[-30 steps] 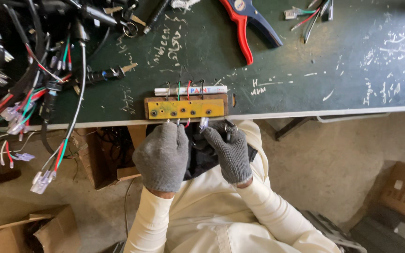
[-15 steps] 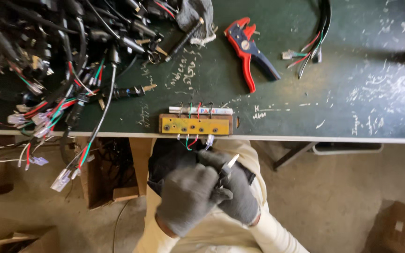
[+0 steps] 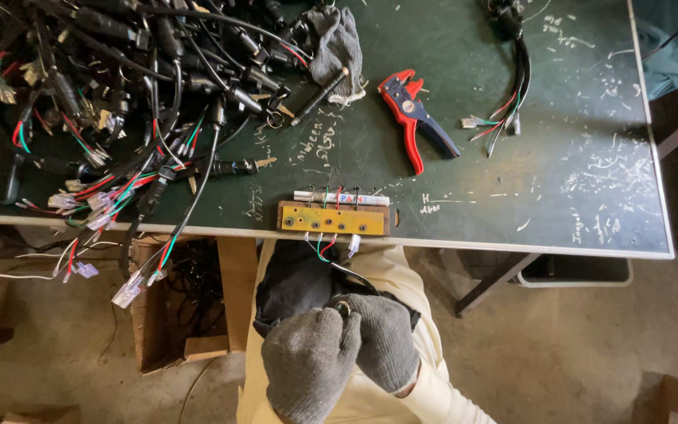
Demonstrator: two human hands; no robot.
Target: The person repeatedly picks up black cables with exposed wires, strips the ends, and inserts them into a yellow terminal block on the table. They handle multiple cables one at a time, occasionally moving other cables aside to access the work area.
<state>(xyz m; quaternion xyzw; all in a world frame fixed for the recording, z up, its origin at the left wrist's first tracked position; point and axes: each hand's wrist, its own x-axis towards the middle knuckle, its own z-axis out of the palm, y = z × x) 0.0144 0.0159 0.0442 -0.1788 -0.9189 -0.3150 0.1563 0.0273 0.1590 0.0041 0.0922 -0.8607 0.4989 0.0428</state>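
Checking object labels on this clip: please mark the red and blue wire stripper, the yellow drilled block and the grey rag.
Wire stripper (image 3: 415,116), head view, on its pivot where red and blue handles meet.
Yellow drilled block (image 3: 333,218), head view, middle of its top face.
Grey rag (image 3: 337,43), head view, centre of the cloth.

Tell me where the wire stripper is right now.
In the head view, the red and blue wire stripper lies on the green table, up and right of the yellow block, between the grey glove and the short cable.
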